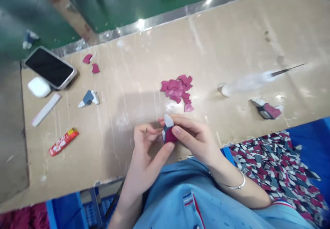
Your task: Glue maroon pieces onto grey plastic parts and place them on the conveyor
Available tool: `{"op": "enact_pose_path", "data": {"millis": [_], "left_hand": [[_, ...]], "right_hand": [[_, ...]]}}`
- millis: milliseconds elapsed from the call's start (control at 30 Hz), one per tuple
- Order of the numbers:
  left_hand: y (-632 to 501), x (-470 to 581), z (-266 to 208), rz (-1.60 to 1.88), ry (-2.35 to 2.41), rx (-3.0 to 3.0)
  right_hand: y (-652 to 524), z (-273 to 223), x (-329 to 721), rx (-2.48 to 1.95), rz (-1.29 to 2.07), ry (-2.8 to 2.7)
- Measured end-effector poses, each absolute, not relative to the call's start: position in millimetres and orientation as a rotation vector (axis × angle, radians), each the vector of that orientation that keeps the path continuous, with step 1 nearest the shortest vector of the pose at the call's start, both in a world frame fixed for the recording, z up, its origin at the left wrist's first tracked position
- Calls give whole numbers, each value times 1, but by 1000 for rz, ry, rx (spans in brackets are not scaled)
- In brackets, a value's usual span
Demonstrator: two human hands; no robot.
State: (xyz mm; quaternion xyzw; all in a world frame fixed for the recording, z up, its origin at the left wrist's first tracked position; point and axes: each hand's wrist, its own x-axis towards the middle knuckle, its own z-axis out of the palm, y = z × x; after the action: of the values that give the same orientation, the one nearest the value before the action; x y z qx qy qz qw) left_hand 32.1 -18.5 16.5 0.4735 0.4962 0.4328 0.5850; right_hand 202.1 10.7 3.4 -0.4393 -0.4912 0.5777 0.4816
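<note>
Close to the table's front edge, my left hand (148,153) and my right hand (194,134) meet around a small moulded piece (168,135) in maroon, dark grey and white. The right thumb and fingers pinch it from the right, while the left thumb and fingertips press at its left and lower side. Its pale tip points up between the hands; part of the body is hidden by fingers. Just beyond lies a loose pile of flat maroon pieces (177,89). A similar maroon, grey and white piece (266,109) rests to the right.
Left on the table (123,67) are a phone (50,67), a white case (39,87), a pale strip (46,109), a red packet (63,142) and a grey-white piece (89,99). A thin-tipped white bottle (247,83) lies right. A blue bin (306,146) holds many pieces.
</note>
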Motion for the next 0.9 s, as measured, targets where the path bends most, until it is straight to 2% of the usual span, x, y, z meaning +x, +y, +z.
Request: {"op": "enact_pose_path", "data": {"millis": [100,267,367,533,633,700,900], "left_hand": [[-20,12,14,1028,1207,1314],[5,-41,8,942,1482,1467],[30,-65,11,873,1447,1649],[104,-58,32,723,1422,1971],[175,-33,41,502,1517,2166],[229,-10,42,495,1553,2305],[352,61,38,491,1751,2263]], "right_hand": [[2,0,233,-1257,1194,-1247],[-23,-19,306,-1758,301,-1474],[-28,-33,339,-1882,-21,-1420],[-15,-43,367,-1886,-177,-1387],[-14,-42,376,-1798,-386,-1296],[-20,-44,379,-1764,-484,-1231],[-44,-61,372,-1614,-358,-1298]]}}
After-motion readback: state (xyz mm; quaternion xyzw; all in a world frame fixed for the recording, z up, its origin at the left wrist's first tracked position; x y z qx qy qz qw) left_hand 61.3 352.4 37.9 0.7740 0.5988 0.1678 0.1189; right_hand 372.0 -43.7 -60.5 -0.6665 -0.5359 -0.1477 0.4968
